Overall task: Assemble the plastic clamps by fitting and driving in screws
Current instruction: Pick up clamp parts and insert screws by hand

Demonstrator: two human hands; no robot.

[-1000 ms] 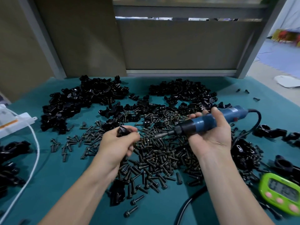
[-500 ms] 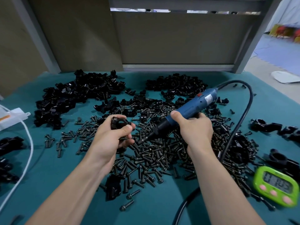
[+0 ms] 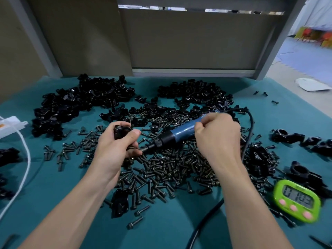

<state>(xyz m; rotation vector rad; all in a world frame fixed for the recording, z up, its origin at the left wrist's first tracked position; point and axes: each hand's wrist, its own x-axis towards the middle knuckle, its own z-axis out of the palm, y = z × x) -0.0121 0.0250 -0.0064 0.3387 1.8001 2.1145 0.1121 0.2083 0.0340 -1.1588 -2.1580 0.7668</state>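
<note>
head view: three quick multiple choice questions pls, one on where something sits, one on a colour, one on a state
1. Where is the timer?
A. near right of the table
B. far left corner
C. on the floor

2. What colour is the body of the screwdriver?
A. red
B. blue
C. yellow

3. What is the left hand doing?
A. lying flat
B. gripping a black clamp
C. holding a cord

Answers:
1 A, the timer lies at the near right edge.
2 B, the barrel held by the right hand is blue.
3 B, the fingers curl round the clamp.
</note>
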